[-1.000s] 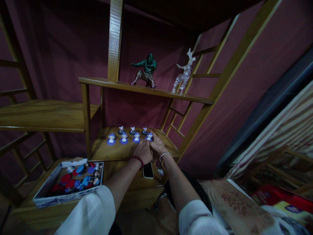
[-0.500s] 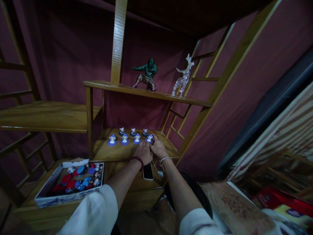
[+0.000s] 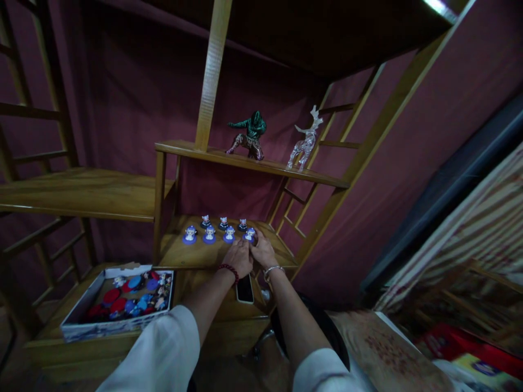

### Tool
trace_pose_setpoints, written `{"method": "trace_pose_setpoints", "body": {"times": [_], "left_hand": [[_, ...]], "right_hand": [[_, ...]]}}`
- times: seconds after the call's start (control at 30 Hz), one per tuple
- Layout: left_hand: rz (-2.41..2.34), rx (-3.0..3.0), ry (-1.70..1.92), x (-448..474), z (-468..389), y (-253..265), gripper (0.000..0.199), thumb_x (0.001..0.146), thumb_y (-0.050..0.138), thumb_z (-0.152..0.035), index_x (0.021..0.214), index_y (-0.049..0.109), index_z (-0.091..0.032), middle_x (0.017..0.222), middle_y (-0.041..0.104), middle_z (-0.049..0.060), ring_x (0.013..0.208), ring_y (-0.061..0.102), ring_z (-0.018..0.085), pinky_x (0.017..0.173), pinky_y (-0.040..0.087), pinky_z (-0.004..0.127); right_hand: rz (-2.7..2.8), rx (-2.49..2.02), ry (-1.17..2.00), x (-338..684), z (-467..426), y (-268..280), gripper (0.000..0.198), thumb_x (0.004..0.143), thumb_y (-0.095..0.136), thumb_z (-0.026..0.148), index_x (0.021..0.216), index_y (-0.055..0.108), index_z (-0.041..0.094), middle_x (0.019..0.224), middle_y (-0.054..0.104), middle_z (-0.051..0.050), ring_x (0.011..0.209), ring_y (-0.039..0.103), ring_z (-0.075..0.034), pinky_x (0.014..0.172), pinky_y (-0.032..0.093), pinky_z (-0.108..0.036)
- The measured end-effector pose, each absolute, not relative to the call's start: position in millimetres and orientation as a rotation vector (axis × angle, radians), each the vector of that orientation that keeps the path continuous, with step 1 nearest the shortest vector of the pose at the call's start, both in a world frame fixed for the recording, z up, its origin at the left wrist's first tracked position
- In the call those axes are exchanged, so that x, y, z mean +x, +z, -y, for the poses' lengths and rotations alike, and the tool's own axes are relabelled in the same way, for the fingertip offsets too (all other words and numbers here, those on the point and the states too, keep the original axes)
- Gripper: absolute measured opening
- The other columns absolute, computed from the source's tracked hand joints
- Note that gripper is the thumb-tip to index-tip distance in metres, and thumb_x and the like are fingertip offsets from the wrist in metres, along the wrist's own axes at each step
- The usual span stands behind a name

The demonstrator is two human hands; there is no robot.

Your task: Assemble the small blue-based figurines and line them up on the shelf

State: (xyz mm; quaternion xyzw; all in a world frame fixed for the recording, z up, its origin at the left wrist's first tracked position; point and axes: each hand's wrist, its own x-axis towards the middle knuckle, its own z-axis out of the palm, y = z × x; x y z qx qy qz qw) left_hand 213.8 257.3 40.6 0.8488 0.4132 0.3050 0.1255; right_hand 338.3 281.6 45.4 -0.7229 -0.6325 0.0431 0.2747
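Observation:
My right hand (image 3: pixel 263 251) has its fingers closed on the small purple-and-white figurine (image 3: pixel 249 234) at the right end of the front row. Beside it, my left hand (image 3: pixel 240 257) reaches to the same spot; its fingertips are hidden behind its own back, so its grip does not show. Further left in that row stand more purple-based figurines, such as the leftmost figurine (image 3: pixel 190 234). Behind them is a row of three dark-based figurines, the middle figurine (image 3: pixel 223 222) among them. All stand on the wooden shelf (image 3: pixel 171 251).
An open box (image 3: pixel 65 328) of red and blue figurines and discs sits at lower left. A phone (image 3: pixel 245 291) lies below my hands. On the upper shelf (image 3: pixel 188 149) stand a green crouching figure (image 3: pixel 251 136) and a clear deer (image 3: pixel 304 144).
The view has shifted a little. Both hands stay by the rightmost figurine, which looks slightly turned, with my right fingers still at its side.

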Motion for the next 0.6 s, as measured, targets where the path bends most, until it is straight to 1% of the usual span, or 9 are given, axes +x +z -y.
{"method": "trace_pose_setpoints", "body": {"times": [0.13, 0.23, 0.37, 0.47, 0.6], "left_hand": [[-1.194, 2.453, 0.937, 210.5, -255.7, 42.0, 0.029, 0.071, 0.042, -0.011, 0.099, 0.049, -0.012, 0.107, 0.056, 0.012, 0.105, 0.046, 0.020, 0.096, 0.032, 0.033], [-1.179, 2.447, 0.917, 209.7, -254.9, 45.5, 0.026, 0.069, 0.043, -0.008, 0.094, 0.049, -0.014, 0.103, 0.057, 0.010, 0.105, 0.045, 0.020, 0.096, 0.032, 0.033], [-1.173, 2.455, 0.879, 210.1, -254.8, 48.1, 0.026, 0.068, 0.043, -0.008, 0.093, 0.050, -0.014, 0.103, 0.057, 0.010, 0.107, 0.044, 0.020, 0.097, 0.031, 0.033], [-1.180, 2.452, 0.889, 210.4, -255.5, 46.9, 0.028, 0.068, 0.043, -0.008, 0.094, 0.050, -0.013, 0.104, 0.057, 0.010, 0.106, 0.044, 0.021, 0.096, 0.032, 0.033], [-1.207, 2.457, 0.889, 210.7, -256.3, 44.0, 0.036, 0.068, 0.043, -0.009, 0.104, 0.048, -0.010, 0.113, 0.054, 0.013, 0.111, 0.041, 0.022, 0.098, 0.030, 0.033]], "right_hand": [[1.698, -1.941, 0.115, 338.5, -278.6, 45.4, 0.058, 0.075, 0.052, 0.035, 0.128, 0.037, 0.019, 0.113, 0.059, -0.005, 0.107, 0.049, -0.022, 0.088, 0.039, -0.031], [1.676, -1.943, 0.123, 339.3, -279.0, 44.5, 0.057, 0.074, 0.053, 0.034, 0.128, 0.037, 0.020, 0.112, 0.059, -0.003, 0.107, 0.049, -0.022, 0.088, 0.038, -0.032], [1.656, -1.942, 0.119, 340.1, -280.4, 42.9, 0.056, 0.074, 0.054, 0.034, 0.127, 0.039, 0.020, 0.112, 0.060, -0.004, 0.108, 0.048, -0.023, 0.089, 0.038, -0.032], [1.658, -1.930, 0.124, 340.4, -280.8, 42.8, 0.056, 0.074, 0.054, 0.033, 0.126, 0.038, 0.021, 0.110, 0.061, -0.003, 0.105, 0.050, -0.022, 0.087, 0.039, -0.032], [1.658, -1.913, 0.131, 341.0, -281.4, 43.0, 0.057, 0.073, 0.055, 0.033, 0.126, 0.038, 0.021, 0.108, 0.062, -0.004, 0.102, 0.053, -0.021, 0.085, 0.040, -0.031]]}}
